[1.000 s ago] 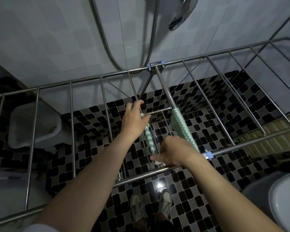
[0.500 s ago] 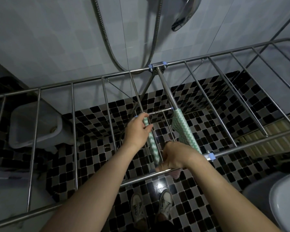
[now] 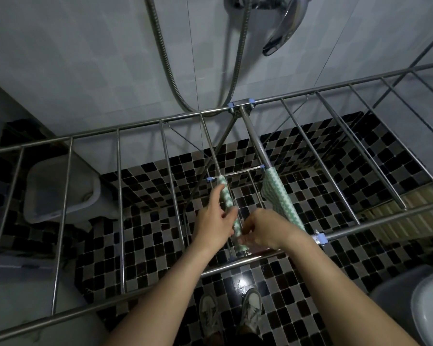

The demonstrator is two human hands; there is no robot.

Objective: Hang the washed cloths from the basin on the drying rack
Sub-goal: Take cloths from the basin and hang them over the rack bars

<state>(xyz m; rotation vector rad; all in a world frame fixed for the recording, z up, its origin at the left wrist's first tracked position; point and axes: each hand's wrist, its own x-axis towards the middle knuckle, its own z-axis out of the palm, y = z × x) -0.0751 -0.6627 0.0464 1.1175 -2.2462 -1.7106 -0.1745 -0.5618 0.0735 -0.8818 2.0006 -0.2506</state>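
Two cloths are on the drying rack point(image 3: 135, 126), and both my hands are at the one not yet settled. My left hand point(image 3: 214, 219) is curled round the narrow cloth point(image 3: 227, 196) partway along its thin rail, fingers on one side, thumb on the other. My right hand point(image 3: 266, 231) pinches the cloth's lower end, just short of the rack's near edge. This cloth lies bunched along the rail and, I judge, wants spreading.

Just to the right, the second cloth point(image 3: 281, 199) is draped over the thicker middle bar. My right wrist covers its near end, so I cannot tell whether I touch it. Every other rail out to the rack's left and right edges is bare.

The basin point(image 3: 85, 191) sits on the floor point(image 3: 148, 245) under the rack's left part. It is dim and crossed by rails, and I cannot make out whether any cloths remain inside, so what is left to hang is unclear.

My shoes point(image 3: 210, 318) show below the near edge. A pale rounded fixture point(image 3: 430, 308) is cut off at the lower right, and a shower hose point(image 3: 160, 46) hangs on the wall beyond the far edge.
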